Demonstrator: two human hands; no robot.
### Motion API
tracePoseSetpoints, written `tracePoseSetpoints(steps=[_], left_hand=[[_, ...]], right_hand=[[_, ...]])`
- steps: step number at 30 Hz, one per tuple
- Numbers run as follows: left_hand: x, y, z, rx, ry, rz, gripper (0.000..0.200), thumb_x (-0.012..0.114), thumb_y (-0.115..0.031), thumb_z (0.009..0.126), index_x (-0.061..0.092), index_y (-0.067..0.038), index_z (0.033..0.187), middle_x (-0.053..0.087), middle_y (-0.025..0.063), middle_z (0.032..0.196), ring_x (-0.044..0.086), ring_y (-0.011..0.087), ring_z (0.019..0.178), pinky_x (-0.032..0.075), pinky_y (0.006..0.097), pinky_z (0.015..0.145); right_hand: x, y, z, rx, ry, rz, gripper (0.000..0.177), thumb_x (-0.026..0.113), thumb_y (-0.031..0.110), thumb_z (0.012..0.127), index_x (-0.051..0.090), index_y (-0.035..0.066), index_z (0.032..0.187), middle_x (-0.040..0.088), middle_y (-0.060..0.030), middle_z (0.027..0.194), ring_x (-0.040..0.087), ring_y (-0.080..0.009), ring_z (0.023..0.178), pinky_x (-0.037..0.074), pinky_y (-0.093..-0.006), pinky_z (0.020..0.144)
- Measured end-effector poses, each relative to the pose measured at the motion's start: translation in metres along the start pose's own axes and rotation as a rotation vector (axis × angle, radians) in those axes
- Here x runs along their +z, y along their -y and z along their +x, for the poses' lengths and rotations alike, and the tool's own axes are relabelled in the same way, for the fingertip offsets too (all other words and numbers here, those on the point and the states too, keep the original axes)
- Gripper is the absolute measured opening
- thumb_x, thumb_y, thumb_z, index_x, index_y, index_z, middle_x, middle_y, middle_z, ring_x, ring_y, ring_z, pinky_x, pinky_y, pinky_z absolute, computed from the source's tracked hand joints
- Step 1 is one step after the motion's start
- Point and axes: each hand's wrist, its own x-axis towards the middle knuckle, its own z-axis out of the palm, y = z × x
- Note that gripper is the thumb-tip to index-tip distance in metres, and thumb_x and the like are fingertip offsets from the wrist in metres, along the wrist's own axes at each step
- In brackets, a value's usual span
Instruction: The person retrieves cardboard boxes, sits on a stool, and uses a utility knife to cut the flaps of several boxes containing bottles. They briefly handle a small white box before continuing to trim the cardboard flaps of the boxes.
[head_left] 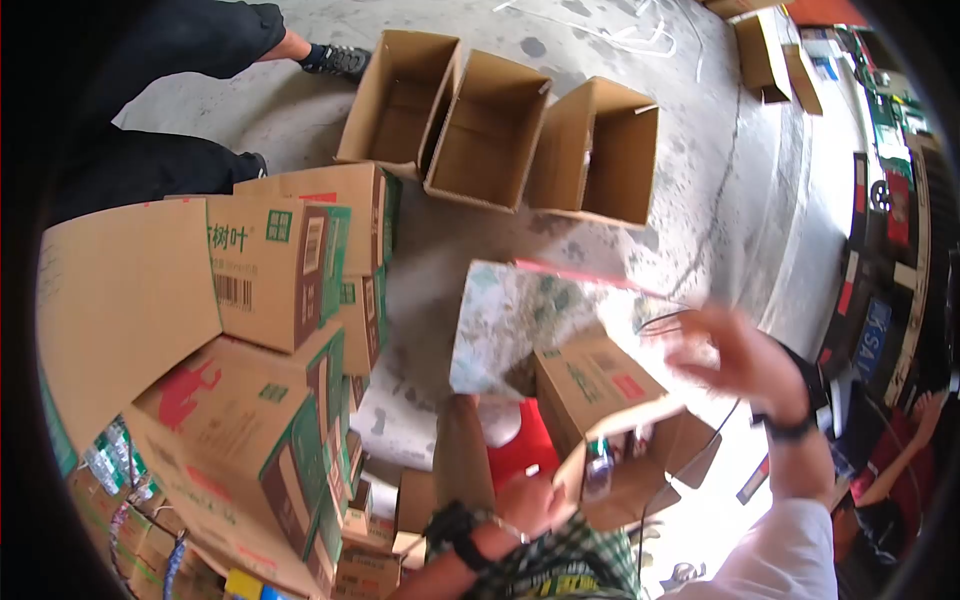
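Observation:
An opened cardboard box (590, 385) lies tilted in front of me, its mouth toward my body. Inside it several bottles (598, 470) with clear and dark parts show near the rim. My left hand (530, 503) is closed at the left edge of this box's mouth, its fingertips partly hidden. My right hand (725, 355) is raised above and to the right of the box, blurred, with bent fingers apart and nothing visible between them. A thin dark cord (655, 320) passes by its fingertips. Beneath the box are a worn, pale board (500, 320) and a red surface (525, 445).
Three open-topped cardboard boxes (490, 130) stand in a row on the concrete floor (680, 170). Stacked printed cartons (265, 250) rise on the left, beside a person's dark-trousered legs (170, 60). At the far right are a vehicle's rear (870, 330) and another person's arm (900, 460).

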Motion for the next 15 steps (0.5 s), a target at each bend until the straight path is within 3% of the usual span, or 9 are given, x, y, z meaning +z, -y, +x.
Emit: tracePoseSetpoints(steps=[1, 2, 4, 5, 6, 7, 9, 13, 15], left_hand=[[0.006, -0.002, -0.001, -0.034, -0.059, 0.059, 0.038, 0.056, -0.034, 0.087, 0.059, -0.004, 0.064, 0.056, 0.0193, 0.056, 0.057, 0.0372, 0.052, 0.046, 0.0491, 0.051], [0.013, -0.001, 0.0, -0.066, -0.066, 0.051, 0.038, 0.056, -0.034, 0.087, 0.059, -0.004, 0.064, 0.057, 0.0198, 0.057, 0.058, 0.0378, 0.053, 0.046, 0.0489, 0.051], [0.017, -0.009, -0.004, -0.128, -0.089, 0.044, 0.038, 0.056, -0.033, 0.086, 0.06, -0.003, 0.064, 0.059, 0.0208, 0.06, 0.059, 0.0391, 0.055, 0.047, 0.0491, 0.052], [0.015, -0.014, -0.002, -0.137, -0.106, 0.049, 0.038, 0.056, -0.033, 0.086, 0.06, -0.003, 0.064, 0.059, 0.0213, 0.061, 0.06, 0.0398, 0.057, 0.047, 0.0495, 0.053], [0.009, -0.022, 0.001, -0.162, -0.076, 0.067, 0.037, 0.056, -0.033, 0.086, 0.06, -0.002, 0.066, 0.06, 0.0218, 0.062, 0.06, 0.0403, 0.059, 0.048, 0.0496, 0.054], [0.007, -0.029, -0.001, -0.193, -0.052, 0.088, 0.036, 0.056, -0.032, 0.086, 0.061, -0.001, 0.068, 0.06, 0.0223, 0.063, 0.061, 0.0408, 0.061, 0.048, 0.0497, 0.056], [0.011, -0.032, -0.001, -0.199, -0.059, 0.101, 0.035, 0.055, -0.032, 0.086, 0.06, 0.0, 0.07, 0.06, 0.0228, 0.064, 0.061, 0.0409, 0.062, 0.048, 0.0496, 0.056], [0.014, -0.036, -0.003, -0.23, -0.121, 0.128, 0.033, 0.056, -0.03, 0.085, 0.06, 0.001, 0.075, 0.061, 0.0234, 0.066, 0.061, 0.0412, 0.063, 0.049, 0.049, 0.057], [0.021, -0.037, -0.004, -0.191, -0.162, 0.056, 0.039, 0.058, -0.03, 0.085, 0.058, 0.005, 0.067, 0.057, 0.0272, 0.064, 0.059, 0.044, 0.063, 0.045, 0.0507, 0.055]], right_hand=[[0.003, 0.02, -0.046, 0.027, 0.235, 0.275, 0.024, 0.068, 0.011, 0.083, 0.066, 0.004, 0.105, 0.069, -0.014, 0.098, 0.067, -0.0269, 0.09, 0.052, -0.0341, 0.08], [0.016, 0.036, -0.084, 0.318, 0.433, 0.476, 0.023, 0.064, 0.015, 0.087, 0.066, 0.004, 0.107, 0.07, -0.0127, 0.095, 0.067, -0.0234, 0.09, 0.051, -0.0333, 0.08], [0.081, 0.015, -0.137, 0.37, 0.483, 0.129, 0.021, 0.055, 0.019, 0.089, 0.065, 0.001, 0.09, 0.068, -0.0165, 0.087, 0.066, -0.0338, 0.085, 0.052, -0.0415, 0.075], [0.125, -0.013, -0.151, 0.499, 0.53, -0.12, 0.024, 0.058, 0.021, 0.085, 0.061, -0.002, 0.091, 0.066, -0.0222, 0.086, 0.063, -0.0408, 0.086, 0.05, -0.0477, 0.077], [0.159, -0.033, -0.164, 0.544, 0.222, -0.104, 0.04, 0.063, 0.025, 0.081, 0.055, -0.006, 0.105, 0.063, -0.0271, 0.087, 0.061, -0.0445, 0.088, 0.049, -0.0495, 0.079], [0.181, -0.046, -0.151, 0.545, 0.104, -0.038, 0.059, 0.069, 0.028, 0.077, 0.046, -0.008, 0.117, 0.06, -0.0299, 0.102, 0.06, -0.0451, 0.094, 0.05, -0.0489, 0.081], [0.214, -0.055, -0.121, 0.645, -0.176, -0.062, 0.068, 0.076, 0.03, 0.072, 0.045, -0.007, 0.119, 0.054, -0.0288, 0.117, 0.058, -0.0425, 0.103, 0.05, -0.0458, 0.086], [0.23, -0.08, -0.103, 0.651, -0.07, 0.042, 0.076, 0.08, 0.033, 0.068, 0.043, -0.007, 0.121, 0.046, -0.0256, 0.128, 0.056, -0.0411, 0.109, 0.048, -0.0443, 0.092], [0.243, -0.059, -0.112, 0.421, -0.261, -0.394, 0.077, 0.081, 0.033, 0.068, 0.042, -0.007, 0.121, 0.046, -0.024, 0.129, 0.056, -0.0413, 0.109, 0.048, -0.044, 0.093]])
